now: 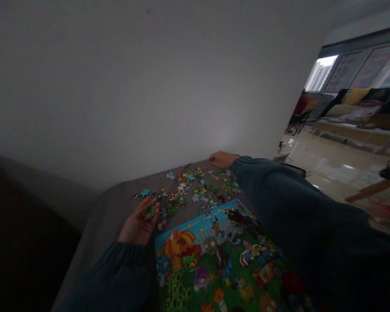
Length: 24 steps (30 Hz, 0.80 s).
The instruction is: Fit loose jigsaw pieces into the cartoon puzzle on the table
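Observation:
My left hand (pixel 139 223) is at the left of the loose puzzle pieces (pixel 173 201), its palm turned partly up and its fingers apart and slightly bent. Greenish pieces show between its thumb and fingers; whether they touch the hand I cannot tell. My right hand (pixel 221 159) reaches to the far side of the pieces, close to the wall, with its fingers drawn together. Anything in those fingers is too small or hidden to make out. Nearer me lies a colourful cartoon puzzle picture (pixel 211 264), its right side partly covered by my right sleeve.
A grey cloth (pixel 107 216) covers the surface under the pieces. Behind it rises a plain pale wall (pixel 156 95). To the right, beyond the wall's edge, are a shiny tiled floor (pixel 331 164), a long low bench (pixel 360 128) with things on it, and windows (pixel 373 65).

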### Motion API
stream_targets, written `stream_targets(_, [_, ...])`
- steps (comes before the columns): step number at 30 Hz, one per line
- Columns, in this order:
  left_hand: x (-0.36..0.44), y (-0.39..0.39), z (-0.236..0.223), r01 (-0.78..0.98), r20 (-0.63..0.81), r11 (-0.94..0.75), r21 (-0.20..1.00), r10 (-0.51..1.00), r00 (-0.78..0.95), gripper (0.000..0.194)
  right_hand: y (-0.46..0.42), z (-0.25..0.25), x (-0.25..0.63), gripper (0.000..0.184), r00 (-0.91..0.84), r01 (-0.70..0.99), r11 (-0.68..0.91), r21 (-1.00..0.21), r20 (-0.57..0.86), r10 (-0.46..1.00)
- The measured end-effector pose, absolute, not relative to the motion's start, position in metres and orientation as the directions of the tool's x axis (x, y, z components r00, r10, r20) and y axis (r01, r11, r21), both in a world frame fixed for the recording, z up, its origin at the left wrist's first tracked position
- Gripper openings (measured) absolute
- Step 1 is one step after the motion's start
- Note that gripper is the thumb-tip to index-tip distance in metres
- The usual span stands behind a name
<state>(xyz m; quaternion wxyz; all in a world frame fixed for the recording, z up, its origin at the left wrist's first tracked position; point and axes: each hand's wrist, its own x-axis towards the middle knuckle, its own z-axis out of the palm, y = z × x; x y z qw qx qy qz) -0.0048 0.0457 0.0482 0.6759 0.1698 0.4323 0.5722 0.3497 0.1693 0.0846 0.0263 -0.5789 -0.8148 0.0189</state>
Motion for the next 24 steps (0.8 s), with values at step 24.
stream_targets(24, [-0.013, 0.048, 0.037, -0.164, -0.101, 0.076, 0.984, 0.983, -0.151, 0.020, 0.164, 0.041, 0.264, 0.032, -0.570, 0.822, 0.570, -0.014, -0.025, 0.821])
